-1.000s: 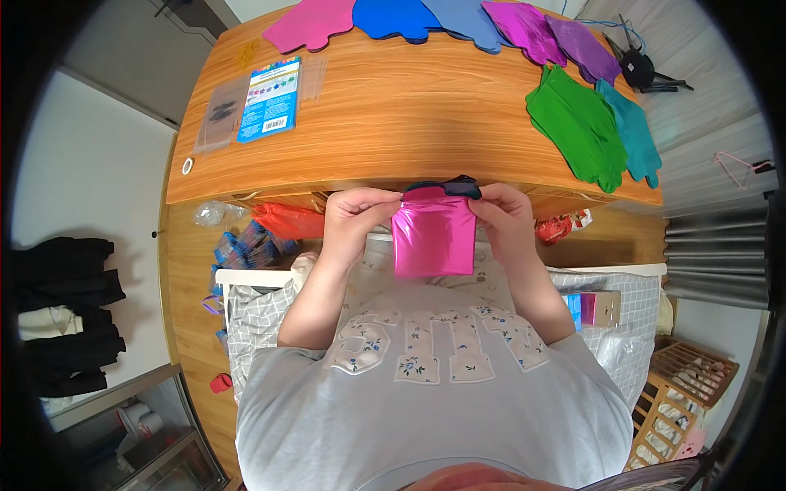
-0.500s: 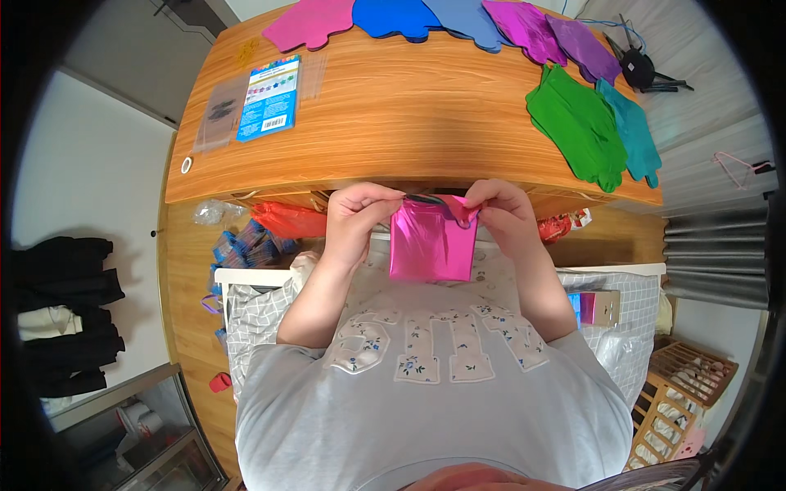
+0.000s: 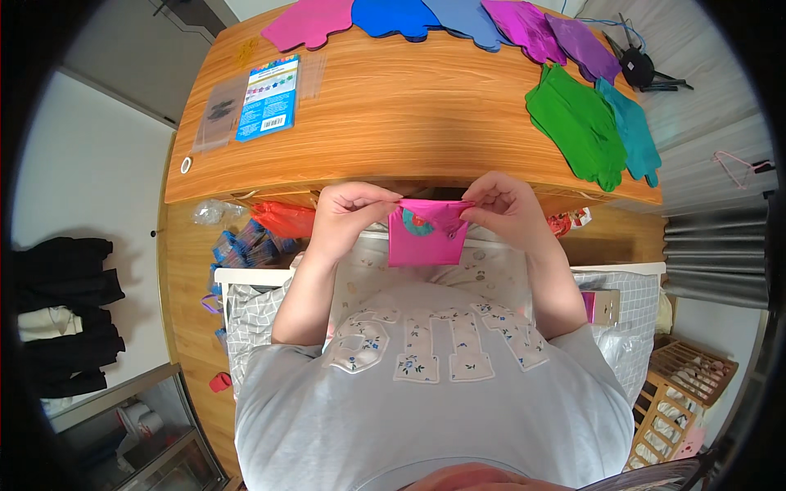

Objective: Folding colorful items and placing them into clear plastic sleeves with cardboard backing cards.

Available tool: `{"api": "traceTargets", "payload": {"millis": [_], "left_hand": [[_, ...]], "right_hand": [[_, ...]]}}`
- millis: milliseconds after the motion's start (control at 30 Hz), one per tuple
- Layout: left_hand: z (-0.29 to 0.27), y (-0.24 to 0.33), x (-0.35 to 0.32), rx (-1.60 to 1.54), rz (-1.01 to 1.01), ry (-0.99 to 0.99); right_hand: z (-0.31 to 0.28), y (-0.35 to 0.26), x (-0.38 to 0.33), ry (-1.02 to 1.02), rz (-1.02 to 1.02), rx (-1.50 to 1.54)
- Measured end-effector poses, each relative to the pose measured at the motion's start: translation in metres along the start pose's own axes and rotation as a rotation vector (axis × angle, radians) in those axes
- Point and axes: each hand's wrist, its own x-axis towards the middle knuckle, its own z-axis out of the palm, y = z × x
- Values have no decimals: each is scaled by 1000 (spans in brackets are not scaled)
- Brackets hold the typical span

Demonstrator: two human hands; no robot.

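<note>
A shiny magenta foil pouch (image 3: 424, 250) hangs between my hands, just off the table's front edge and above my lap. My left hand (image 3: 354, 214) pinches its upper left corner between thumb and fingers. With a like pinch, my right hand (image 3: 506, 211) grips the upper right corner. The pouch's top edge is drawn straight between the two pinches. On its upper front shows a teal curved patch with a red spot; whether it is printed or a reflection I cannot tell.
On the wooden table (image 3: 393, 123) lie stacks of coloured shaped pieces, pink (image 3: 307, 24), blue (image 3: 393, 18), purple (image 3: 583, 49), green (image 3: 577, 127) and teal (image 3: 630, 131). A blue-and-white printed card (image 3: 268, 98), clear plastic sleeves (image 3: 219, 114) and a white tape roll (image 3: 187, 164) lie left. A black device (image 3: 639, 69) stands at the far right.
The pouch's top, with a dark loose edge before, is now pulled flat and straight. A teal patch has appeared on its front. My right hand has shifted slightly up.
</note>
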Motion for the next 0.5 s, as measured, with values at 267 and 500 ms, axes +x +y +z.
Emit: {"api": "traceTargets", "payload": {"millis": [267,500], "left_hand": [[-4,0,6,-54,-66,-83],[7,38,21,225,48,-221]], "right_hand": [[1,-8,-5,71,-187,-352],[4,-34,-11,127,-509,-944]]}}
